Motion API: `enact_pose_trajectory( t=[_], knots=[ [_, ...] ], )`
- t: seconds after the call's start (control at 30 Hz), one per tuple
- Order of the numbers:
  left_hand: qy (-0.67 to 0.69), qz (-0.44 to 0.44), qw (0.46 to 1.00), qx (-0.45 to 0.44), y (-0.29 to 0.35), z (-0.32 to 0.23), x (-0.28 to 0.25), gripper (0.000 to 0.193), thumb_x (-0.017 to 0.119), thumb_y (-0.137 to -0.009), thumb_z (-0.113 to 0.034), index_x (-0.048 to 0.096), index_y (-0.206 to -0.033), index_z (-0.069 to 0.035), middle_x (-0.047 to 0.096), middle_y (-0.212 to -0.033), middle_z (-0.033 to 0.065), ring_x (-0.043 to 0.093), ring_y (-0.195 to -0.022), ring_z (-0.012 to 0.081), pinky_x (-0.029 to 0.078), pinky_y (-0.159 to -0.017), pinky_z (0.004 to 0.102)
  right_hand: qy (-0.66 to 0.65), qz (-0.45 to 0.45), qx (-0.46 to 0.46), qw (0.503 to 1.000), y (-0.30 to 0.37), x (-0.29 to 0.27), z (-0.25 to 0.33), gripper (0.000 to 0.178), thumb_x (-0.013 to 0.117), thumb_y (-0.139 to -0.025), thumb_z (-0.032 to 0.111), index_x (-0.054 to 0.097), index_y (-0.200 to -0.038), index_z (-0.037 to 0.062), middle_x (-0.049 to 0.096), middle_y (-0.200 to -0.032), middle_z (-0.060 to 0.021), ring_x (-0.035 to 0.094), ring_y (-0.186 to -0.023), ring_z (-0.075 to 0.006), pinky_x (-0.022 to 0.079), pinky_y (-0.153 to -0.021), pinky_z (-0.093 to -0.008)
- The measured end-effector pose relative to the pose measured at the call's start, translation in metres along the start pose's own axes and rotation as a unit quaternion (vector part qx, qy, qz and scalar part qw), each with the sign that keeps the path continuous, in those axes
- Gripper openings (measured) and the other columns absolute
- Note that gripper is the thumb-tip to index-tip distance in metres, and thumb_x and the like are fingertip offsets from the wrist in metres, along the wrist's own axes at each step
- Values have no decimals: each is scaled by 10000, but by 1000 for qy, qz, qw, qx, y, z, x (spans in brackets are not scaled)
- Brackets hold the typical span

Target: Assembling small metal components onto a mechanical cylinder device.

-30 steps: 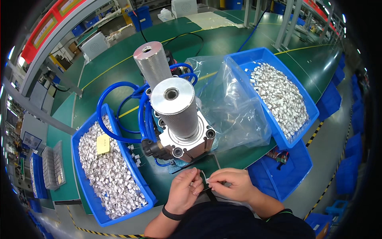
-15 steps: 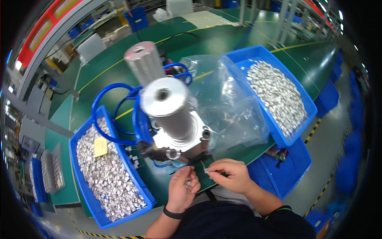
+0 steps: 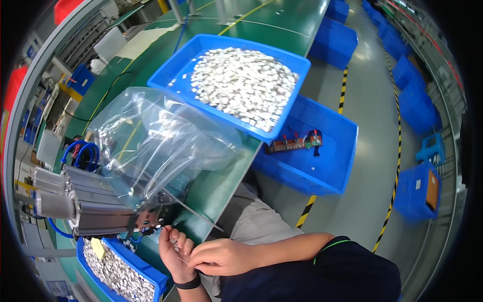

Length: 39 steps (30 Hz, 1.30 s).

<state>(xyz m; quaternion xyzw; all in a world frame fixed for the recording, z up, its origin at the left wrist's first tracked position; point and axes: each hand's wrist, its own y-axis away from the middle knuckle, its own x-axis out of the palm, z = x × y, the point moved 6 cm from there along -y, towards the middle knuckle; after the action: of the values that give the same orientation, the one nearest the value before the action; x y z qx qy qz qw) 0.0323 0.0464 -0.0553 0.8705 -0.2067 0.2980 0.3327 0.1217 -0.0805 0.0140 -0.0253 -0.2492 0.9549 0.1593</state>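
Observation:
My left hand [image 3: 175, 254], with a dark band at its wrist, is turned palm up and its fingers are curled. Small silvery pieces [image 3: 175, 246] show between those fingers. Reaching across from the right, my right hand [image 3: 215, 256] has its fingertips pinched together at the left palm. A thin pale sliver shows at the pinch, too small to name. Just beyond my hands stands a metal press with silver cylinders [image 3: 100, 201] and blue air hoses. A blue bin of small silvery parts [image 3: 121, 274] sits beside it at the lower left.
A clear plastic bag [image 3: 166, 136] lies on the green table [image 3: 211, 194]. Behind it a blue tray [image 3: 166, 75] holds a heap of small silvery parts. Lower, past the table edge, a blue crate [image 3: 332, 166] contains a red-and-green fixture [image 3: 294, 143]. Several blue bins line the right aisle.
The view has swung to the right, so the press and bins now appear farther left. My right hand has come over to the left palm, and both hands have moved away from the press.

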Motion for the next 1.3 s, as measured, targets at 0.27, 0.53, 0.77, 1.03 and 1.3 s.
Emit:
enact_pose_trajectory(
  t=[0.27, 0.53, 0.77, 1.03, 1.3],
  knots=[
    [3, 3, 1000, 6, -4, 0, -3, 171, 538, -977, -224, 590, -963, -62, 509, -705, 11, 370, -479, 84, 274, -343, 222, -35, -11, -38, 999, 12, 6, 15, 127, 614, -821, 1, 633, -946, -6, 622, -901, -117, 629, -840, -286, 508, -737, -358],
    [-7, 9, 1000, 14, -4, 0, -4, 159, 538, -975, -207, 580, -980, -54, 492, -698, 7, 375, -490, 79, 274, -340, 220, -45, -5, -46, 998, 25, 9, 18, 134, 628, -862, 34, 636, -990, -1, 621, -922, -117, 629, -808, -278, 510, -706, -339],
    [-7, -2, 1000, 17, -4, 2, 1, 154, 542, -970, -206, 575, -959, -56, 496, -695, 7, 382, -484, 80, 281, -336, 220, -48, 4, -19, 999, 24, 4, 18, 109, 602, -831, 5, 622, -936, -10, 614, -908, -115, 624, -819, -281, 502, -714, -349],
    [17, 22, 1000, 7, -1, 0, -7, 160, 518, -969, -190, 575, -961, -41, 511, -713, 13, 419, -508, 87, 302, -389, 223, 22, -13, -7, 1000, 12, -6, 13, 135, 660, -839, 40, 671, -973, 24, 654, -926, -112, 635, -739, -219, 512, -644, -304],
    [-8, -7, 999, 45, 8, -3, 5, 151, 497, -970, -172, 564, -966, -36, 535, -750, 53, 439, -541, 113, 314, -421, 237, 61, -4, 77, 995, -35, -35, -14, 142, 666, -848, 10, 695, -987, -5, 680, -936, -89, 621, -724, -130, 491, -619, -249]
  ],
)
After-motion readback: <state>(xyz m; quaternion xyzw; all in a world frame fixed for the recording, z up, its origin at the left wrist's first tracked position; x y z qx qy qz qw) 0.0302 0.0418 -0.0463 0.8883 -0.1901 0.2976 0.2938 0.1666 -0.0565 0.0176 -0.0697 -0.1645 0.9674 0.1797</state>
